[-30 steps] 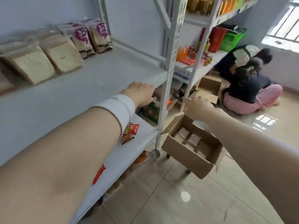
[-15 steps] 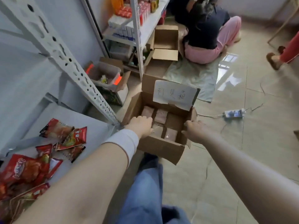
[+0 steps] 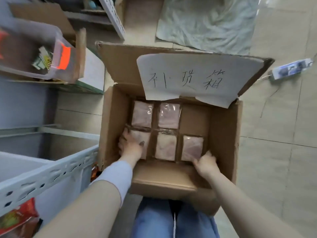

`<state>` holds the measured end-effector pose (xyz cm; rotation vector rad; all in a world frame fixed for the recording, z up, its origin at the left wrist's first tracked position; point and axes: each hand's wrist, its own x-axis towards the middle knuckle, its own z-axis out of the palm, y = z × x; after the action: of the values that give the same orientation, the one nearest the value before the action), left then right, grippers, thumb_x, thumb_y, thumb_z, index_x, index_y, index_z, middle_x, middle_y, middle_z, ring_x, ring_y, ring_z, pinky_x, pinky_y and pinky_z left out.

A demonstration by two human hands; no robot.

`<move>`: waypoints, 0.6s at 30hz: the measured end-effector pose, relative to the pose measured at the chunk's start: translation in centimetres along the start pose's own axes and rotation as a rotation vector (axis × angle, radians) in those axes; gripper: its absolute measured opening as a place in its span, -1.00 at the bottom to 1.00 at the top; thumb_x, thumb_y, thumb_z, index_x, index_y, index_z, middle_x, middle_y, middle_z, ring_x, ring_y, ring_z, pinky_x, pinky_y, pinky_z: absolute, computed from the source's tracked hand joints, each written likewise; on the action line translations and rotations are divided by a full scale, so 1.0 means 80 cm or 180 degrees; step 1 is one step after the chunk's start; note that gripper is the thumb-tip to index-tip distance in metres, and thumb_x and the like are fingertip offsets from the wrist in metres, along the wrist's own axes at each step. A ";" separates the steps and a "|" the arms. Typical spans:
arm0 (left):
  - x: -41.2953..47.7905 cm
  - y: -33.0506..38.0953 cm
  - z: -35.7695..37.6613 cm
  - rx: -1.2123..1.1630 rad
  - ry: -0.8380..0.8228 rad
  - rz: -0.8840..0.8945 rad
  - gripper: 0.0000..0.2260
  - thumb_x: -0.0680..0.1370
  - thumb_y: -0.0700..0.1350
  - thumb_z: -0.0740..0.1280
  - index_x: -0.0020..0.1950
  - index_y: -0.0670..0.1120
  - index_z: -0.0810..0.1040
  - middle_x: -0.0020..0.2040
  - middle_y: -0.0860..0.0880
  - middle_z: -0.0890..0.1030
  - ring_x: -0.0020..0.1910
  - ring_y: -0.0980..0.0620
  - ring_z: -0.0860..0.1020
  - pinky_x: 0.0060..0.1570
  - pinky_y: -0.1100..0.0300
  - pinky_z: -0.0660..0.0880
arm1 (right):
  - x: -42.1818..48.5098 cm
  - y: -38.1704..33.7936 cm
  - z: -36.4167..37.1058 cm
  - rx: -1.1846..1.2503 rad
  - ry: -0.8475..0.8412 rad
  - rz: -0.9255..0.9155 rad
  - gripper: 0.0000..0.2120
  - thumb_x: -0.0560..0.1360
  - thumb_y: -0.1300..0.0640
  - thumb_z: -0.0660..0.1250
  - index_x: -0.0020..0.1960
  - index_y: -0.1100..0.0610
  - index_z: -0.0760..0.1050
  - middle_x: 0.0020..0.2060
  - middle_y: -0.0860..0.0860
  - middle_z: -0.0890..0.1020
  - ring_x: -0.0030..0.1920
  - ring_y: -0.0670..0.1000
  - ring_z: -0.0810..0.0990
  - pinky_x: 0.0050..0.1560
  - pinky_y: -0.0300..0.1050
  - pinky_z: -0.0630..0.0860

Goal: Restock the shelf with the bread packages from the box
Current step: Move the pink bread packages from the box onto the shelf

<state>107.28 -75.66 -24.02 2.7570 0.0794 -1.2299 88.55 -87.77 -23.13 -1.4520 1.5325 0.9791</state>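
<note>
An open cardboard box (image 3: 223, 134) stands on the floor in front of my knees, a handwritten paper taped to its far flap. Several clear-wrapped bread packages lie flat on its bottom in two rows. My left hand (image 3: 131, 146) is inside the box, fingers curled over the near-left package (image 3: 140, 140). My right hand (image 3: 205, 164) pinches the near edge of the near-right package (image 3: 192, 146). Between them lies another package (image 3: 165, 146), untouched. Two more packages (image 3: 169, 115) lie in the far row. The grey metal shelf (image 3: 42, 176) is at my left.
Red snack packs (image 3: 15, 219) lie on the lower shelf board at bottom left. A clear plastic bin (image 3: 56, 40) in a carton sits at upper left. A power strip (image 3: 291, 67) with cord and a pale sheet (image 3: 205, 21) lie on the tiled floor beyond the box.
My view dropped from the shelf down onto the box. Both hands went from the box's rim down inside it and onto the near-row bread packages.
</note>
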 end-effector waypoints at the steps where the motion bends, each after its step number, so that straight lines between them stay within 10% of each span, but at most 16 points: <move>1: 0.021 0.001 0.015 -0.0062 0.0063 -0.0043 -0.25 0.47 -0.10 0.38 0.50 -0.08 -0.03 0.42 -0.24 0.19 0.41 -0.23 0.16 0.37 -0.03 0.13 | 0.027 -0.002 0.009 0.0047 0.0090 0.0106 -0.32 0.58 -0.01 0.12 0.47 0.36 -0.09 0.42 0.28 0.19 0.38 0.24 0.27 0.35 0.02 0.25; 9: 0.051 -0.008 0.043 0.0097 0.0555 0.0256 -0.15 0.35 -0.10 0.50 0.47 -0.13 0.04 0.32 -0.28 0.28 0.29 -0.25 0.28 0.28 -0.01 0.22 | 0.091 -0.007 0.049 0.0562 0.0763 0.0468 -0.57 0.52 0.16 0.28 0.27 0.34 0.23 0.24 0.30 0.43 0.22 0.29 0.46 0.13 0.04 0.42; 18: 0.034 -0.004 0.017 -0.0383 0.0017 -0.0009 -0.02 0.25 -0.02 0.56 0.42 -0.04 -0.05 0.26 -0.25 0.45 0.25 -0.23 0.43 0.25 -0.06 0.39 | 0.060 -0.002 0.003 0.0186 0.0346 -0.0046 -0.46 0.40 -0.12 0.40 0.14 0.31 0.49 0.09 0.25 0.58 0.13 0.25 0.52 0.14 0.04 0.47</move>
<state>108.05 -75.56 -27.01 2.6583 0.1525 -1.1776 88.57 -89.42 -27.67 -1.4940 1.6129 0.8520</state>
